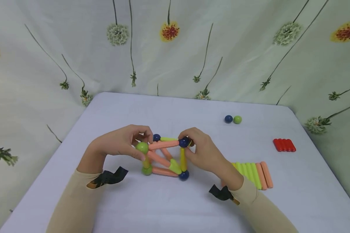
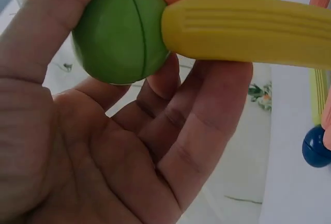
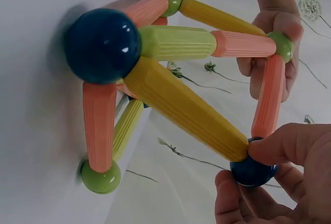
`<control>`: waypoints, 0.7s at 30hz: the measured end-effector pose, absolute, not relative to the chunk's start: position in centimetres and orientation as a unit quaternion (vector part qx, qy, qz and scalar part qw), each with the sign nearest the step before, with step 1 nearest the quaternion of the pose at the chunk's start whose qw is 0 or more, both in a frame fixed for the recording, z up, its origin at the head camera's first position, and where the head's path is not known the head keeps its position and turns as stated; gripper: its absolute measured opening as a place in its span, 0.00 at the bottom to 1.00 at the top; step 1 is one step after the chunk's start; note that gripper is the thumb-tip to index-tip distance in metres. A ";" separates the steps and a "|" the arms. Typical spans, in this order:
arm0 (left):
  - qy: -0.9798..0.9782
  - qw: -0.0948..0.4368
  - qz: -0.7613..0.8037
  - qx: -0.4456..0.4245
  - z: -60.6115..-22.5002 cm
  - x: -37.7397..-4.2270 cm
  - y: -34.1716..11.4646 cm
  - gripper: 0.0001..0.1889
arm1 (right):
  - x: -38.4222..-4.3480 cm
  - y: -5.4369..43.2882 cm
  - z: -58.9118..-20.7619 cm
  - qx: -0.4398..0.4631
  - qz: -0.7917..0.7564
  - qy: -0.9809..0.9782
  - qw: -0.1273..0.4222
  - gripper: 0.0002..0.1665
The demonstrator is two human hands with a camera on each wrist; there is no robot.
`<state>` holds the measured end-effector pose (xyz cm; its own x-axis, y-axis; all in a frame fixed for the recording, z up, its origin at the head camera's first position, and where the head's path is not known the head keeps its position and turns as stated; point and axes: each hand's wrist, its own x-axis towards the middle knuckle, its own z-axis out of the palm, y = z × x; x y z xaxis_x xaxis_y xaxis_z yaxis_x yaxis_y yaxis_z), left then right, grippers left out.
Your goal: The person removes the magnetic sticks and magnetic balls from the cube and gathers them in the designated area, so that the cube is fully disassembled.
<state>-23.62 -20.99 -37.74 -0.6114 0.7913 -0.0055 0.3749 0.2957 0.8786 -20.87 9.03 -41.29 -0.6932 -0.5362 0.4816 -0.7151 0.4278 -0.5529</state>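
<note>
A frame of ball-and-stick building pieces stands on the table, its coral, yellow and lime sticks joined by green and blue balls. My left hand [image 1: 125, 141] holds the upper green ball [image 2: 111, 32] at the near left corner, fingers curled about it; a yellow stick [image 2: 243, 31] runs down from that ball. At the upper right corner, my right hand [image 1: 204, 150] pinches a blue ball [image 3: 253, 171] between thumb and fingers. A coral stick [image 1: 164, 144] links these two balls. Below, another blue ball [image 3: 103, 45] and a green ball [image 1: 147, 170] rest on the table.
A blue ball [image 1: 228, 119] and a green ball [image 1: 237, 119] lie side by side at the back right. Several short red pieces [image 1: 284, 145] lie farther right. A row of lime and coral sticks [image 1: 255, 174] is partly hidden behind my right forearm.
</note>
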 end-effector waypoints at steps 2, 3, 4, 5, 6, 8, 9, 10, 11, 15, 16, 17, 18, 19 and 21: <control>0.790 0.224 0.434 0.371 -37.4 -23.0 -20.1 0.19 | -21.1 9.3 -41.2 0.368 0.382 -0.840 0.114 0.19; 0.799 0.221 0.420 0.369 -37.2 -22.6 -19.6 0.20 | -21.1 9.5 -41.1 0.366 0.383 -0.841 0.112 0.19; 0.806 0.219 0.407 0.369 -36.9 -22.2 -19.2 0.20 | -21.1 9.8 -41.0 0.366 0.383 -0.841 0.109 0.18; 0.814 0.215 0.392 0.371 -36.7 -21.9 -18.8 0.20 | -21.0 10.0 -40.9 0.365 0.384 -0.841 0.105 0.18; 0.819 0.212 0.379 0.375 -36.4 -21.6 -18.4 0.20 | -20.8 10.3 -40.8 0.366 0.384 -0.842 0.101 0.17; 0.826 0.206 0.358 0.384 -36.0 -20.9 -17.8 0.19 | -20.2 10.9 -40.6 0.367 0.382 -0.843 0.095 0.17; 0.829 0.203 0.350 0.387 -35.8 -20.7 -17.5 0.19 | -19.8 11.1 -40.6 0.369 0.379 -0.844 0.092 0.17; 0.831 0.197 0.342 0.392 -35.7 -20.4 -17.3 0.18 | -19.5 11.4 -40.6 0.370 0.376 -0.845 0.089 0.17; 0.834 0.188 0.335 0.396 -35.5 -20.1 -17.1 0.17 | -19.1 11.7 -40.5 0.371 0.374 -0.846 0.086 0.17; 0.844 0.151 0.318 0.405 -35.2 -19.4 -16.5 0.14 | -17.6 12.5 -40.4 0.372 0.373 -0.846 0.078 0.18; 0.848 0.142 0.311 0.405 -35.2 -19.3 -16.3 0.14 | -17.2 12.6 -40.4 0.373 0.376 -0.845 0.075 0.18; 0.852 0.134 0.304 0.404 -35.2 -19.2 -16.2 0.13 | -16.9 12.7 -40.4 0.373 0.380 -0.843 0.073 0.19; 0.857 0.127 0.297 0.402 -35.2 -19.1 -16.0 0.12 | -16.5 12.9 -40.4 0.374 0.381 -0.843 0.071 0.19; 0.862 0.122 0.288 0.400 -35.2 -19.0 -15.9 0.12 | -16.2 13.0 -40.4 0.375 0.382 -0.841 0.071 0.19; 0.869 0.117 0.275 0.395 -35.3 -18.9 -15.7 0.10 | -15.6 13.1 -40.4 0.379 0.385 -0.838 0.070 0.20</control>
<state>-18.91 -15.68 -35.27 -0.6601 0.7510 0.0149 0.6227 0.5360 0.5700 -15.59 13.10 -40.40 -0.7027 -0.5814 0.4101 -0.6899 0.4158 -0.5926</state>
